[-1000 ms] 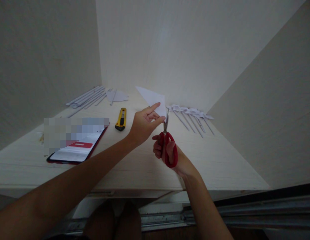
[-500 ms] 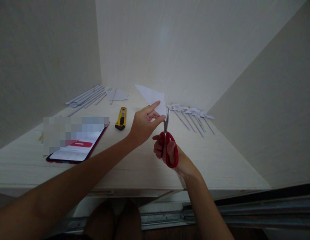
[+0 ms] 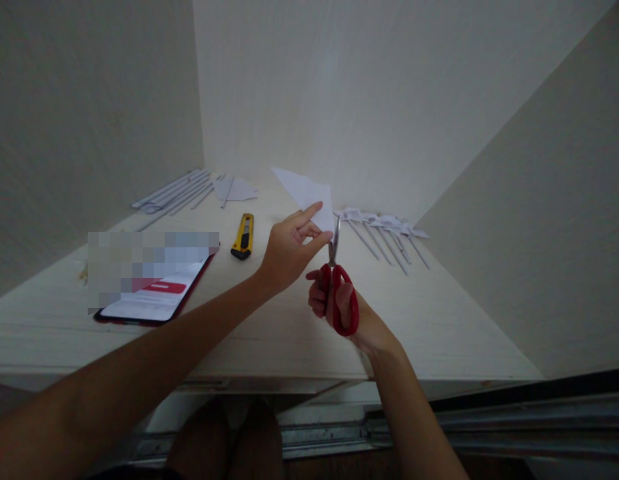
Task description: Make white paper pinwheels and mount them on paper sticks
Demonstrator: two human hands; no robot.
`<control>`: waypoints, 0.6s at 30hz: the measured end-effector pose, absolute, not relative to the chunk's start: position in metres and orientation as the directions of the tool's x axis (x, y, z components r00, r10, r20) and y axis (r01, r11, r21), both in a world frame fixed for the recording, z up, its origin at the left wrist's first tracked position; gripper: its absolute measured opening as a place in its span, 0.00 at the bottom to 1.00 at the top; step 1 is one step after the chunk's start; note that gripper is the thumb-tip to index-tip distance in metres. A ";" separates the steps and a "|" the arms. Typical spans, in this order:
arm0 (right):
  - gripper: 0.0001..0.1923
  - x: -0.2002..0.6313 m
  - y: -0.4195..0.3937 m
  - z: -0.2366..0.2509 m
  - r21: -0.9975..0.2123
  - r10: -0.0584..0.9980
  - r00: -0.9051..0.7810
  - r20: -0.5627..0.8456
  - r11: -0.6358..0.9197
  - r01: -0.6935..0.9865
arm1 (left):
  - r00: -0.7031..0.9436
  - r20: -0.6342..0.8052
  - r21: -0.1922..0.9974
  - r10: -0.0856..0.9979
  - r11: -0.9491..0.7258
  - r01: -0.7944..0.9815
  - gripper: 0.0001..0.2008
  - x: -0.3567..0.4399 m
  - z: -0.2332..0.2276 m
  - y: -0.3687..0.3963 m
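Paper (image 3: 309,193) pinched in the left hand (image 3: 288,250) above the desk (image 3: 439,320) meets red scissors (image 3: 339,287) gripped by the right hand (image 3: 334,303), blades at its edge; finished paper flags (image 3: 384,230) lie just beside, suggesting more remain.

A pale wooden bench (image 3: 269,333) sits in a corner between plain light walls. On its near left lies a phone (image 3: 156,297) with a dark red edge and a lit screen, part of it blurred. Just right of it, farther back, lies a yellow utility knife (image 3: 243,236). At the far left a bundle of thin rolled paper sticks (image 3: 172,191) lies side by side, with a small flat paper piece (image 3: 234,190) just beside them. On the far right, small paper flags on sticks (image 3: 384,233) lie in a row.
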State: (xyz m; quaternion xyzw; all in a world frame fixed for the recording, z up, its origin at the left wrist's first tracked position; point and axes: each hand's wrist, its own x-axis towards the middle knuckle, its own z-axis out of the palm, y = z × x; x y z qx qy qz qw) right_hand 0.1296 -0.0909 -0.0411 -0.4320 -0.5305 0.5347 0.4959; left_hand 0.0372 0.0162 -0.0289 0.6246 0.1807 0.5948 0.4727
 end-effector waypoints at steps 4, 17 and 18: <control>0.28 0.131 -0.091 -0.041 -0.997 0.988 -0.145 0.053 0.046 -0.055 | 0.233 0.578 0.806 0.782 -0.504 -0.311 0.29 0.037 -0.029 0.016; 0.27 0.132 -0.090 -0.043 -0.998 0.990 -0.128 0.055 0.049 -0.046 | 0.220 0.599 0.794 0.770 -0.534 -0.291 0.28 0.036 -0.031 0.016; 0.27 0.132 -0.090 -0.042 -0.998 0.990 -0.129 0.052 0.047 -0.047 | 0.216 0.600 0.792 0.770 -0.535 -0.294 0.28 0.036 -0.031 0.016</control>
